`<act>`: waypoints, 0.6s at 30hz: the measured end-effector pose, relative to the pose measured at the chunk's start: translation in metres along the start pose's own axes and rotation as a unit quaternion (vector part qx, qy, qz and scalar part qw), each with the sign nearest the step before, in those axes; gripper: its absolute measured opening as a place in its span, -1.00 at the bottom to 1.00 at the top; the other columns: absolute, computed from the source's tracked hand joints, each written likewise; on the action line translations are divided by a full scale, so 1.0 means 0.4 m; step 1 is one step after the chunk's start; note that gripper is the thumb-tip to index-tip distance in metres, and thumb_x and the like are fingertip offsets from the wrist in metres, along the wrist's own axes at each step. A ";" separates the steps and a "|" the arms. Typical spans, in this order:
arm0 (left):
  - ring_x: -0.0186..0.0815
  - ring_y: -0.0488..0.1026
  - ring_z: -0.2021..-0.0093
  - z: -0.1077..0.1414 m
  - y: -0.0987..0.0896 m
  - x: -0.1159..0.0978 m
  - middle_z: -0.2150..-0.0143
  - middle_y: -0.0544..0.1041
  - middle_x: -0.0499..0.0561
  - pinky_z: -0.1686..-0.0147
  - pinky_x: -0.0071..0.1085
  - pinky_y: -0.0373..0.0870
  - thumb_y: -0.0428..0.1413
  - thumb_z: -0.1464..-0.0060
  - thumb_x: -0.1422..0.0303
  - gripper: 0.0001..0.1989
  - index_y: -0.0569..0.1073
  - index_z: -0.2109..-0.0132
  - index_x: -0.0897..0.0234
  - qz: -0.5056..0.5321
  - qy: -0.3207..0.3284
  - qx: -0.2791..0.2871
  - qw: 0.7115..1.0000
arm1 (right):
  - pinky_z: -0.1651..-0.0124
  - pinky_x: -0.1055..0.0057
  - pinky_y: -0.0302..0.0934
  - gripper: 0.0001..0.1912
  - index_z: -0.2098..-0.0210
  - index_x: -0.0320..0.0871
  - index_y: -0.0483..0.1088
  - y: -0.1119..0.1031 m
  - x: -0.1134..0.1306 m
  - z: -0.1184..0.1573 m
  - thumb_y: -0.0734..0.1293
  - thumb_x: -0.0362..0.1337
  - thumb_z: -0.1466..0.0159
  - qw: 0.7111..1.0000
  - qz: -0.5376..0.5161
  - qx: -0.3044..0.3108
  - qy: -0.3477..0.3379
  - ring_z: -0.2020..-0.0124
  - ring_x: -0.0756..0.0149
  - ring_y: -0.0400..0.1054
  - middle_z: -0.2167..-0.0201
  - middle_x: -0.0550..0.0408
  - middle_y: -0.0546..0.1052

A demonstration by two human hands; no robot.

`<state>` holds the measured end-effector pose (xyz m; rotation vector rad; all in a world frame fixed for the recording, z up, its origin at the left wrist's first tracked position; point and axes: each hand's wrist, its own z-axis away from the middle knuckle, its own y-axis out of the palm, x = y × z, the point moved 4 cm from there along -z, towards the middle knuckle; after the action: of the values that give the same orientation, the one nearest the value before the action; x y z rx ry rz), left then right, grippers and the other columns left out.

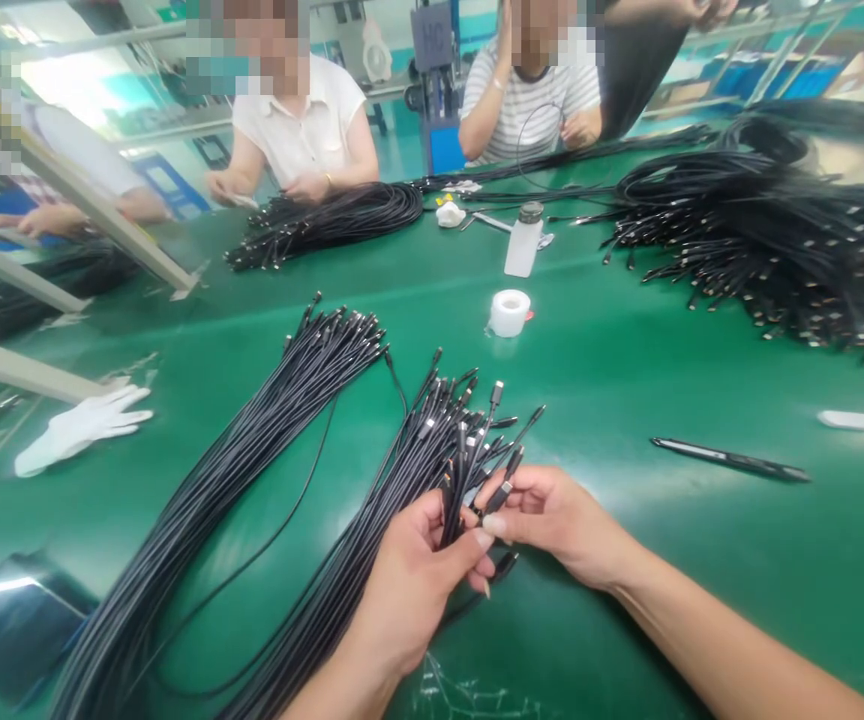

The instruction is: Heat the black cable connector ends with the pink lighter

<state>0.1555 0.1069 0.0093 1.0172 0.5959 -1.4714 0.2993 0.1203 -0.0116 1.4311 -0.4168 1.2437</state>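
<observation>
Near the middle of the green table, my left hand (pixel 436 555) is closed around several black cables at their connector ends. These belong to a long cable bundle (pixel 349 560) that runs down toward the lower left. Close against it, my right hand (pixel 544 515) pinches a black cable connector (pixel 498 497) between thumb and fingers. Loose plug ends with metal tips fan out above both hands. To the left lies a second cable bundle (pixel 229 450), its connectors pointing away from me. A single cable curves between the two bundles.
A tape roll (pixel 509 316) and a white bottle (pixel 524 245) stand beyond my hands. To the right lie a black pen (pixel 732 460) and a large cable pile (pixel 762 230). A white glove (pixel 83 430) rests at left beside metal posts. Co-workers sit across the green table (pixel 589 350).
</observation>
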 end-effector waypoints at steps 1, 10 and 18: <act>-0.42 0.41 0.50 0.000 -0.001 0.002 0.48 0.45 -0.07 0.51 -0.49 0.42 0.27 0.00 0.38 -0.78 0.38 0.30 0.36 -0.002 -0.001 0.001 1.000 | 0.19 0.43 0.33 -0.78 0.25 -0.20 0.51 0.000 0.000 0.000 0.51 -0.29 -0.12 1.000 0.001 0.000 0.001 0.34 0.41 0.46 0.29 0.05 0.61; -0.39 0.42 0.55 0.007 0.004 -0.003 0.55 0.51 0.02 0.50 -0.46 0.41 0.25 -0.04 0.29 -0.74 0.38 0.28 0.39 -0.003 -0.002 0.041 0.999 | 0.21 0.42 0.33 -0.81 0.32 -0.22 0.48 0.009 0.003 -0.001 0.51 -0.29 -0.13 1.000 -0.005 0.001 -0.011 0.35 0.41 0.44 0.35 0.07 0.58; -0.37 0.46 0.55 0.010 0.009 -0.001 0.50 0.47 -0.02 0.56 -0.47 0.41 0.27 -0.01 0.29 -0.74 0.40 0.33 0.39 0.026 -0.013 0.061 0.998 | 0.25 0.43 0.34 -0.82 0.34 -0.22 0.47 0.018 0.001 0.003 0.52 -0.30 -0.11 1.000 -0.024 0.003 -0.013 0.41 0.42 0.44 0.44 0.11 0.55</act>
<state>0.1580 0.1032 0.0125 1.0987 0.4611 -1.4869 0.2940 0.1173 -0.0076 1.4549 -0.3940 1.1894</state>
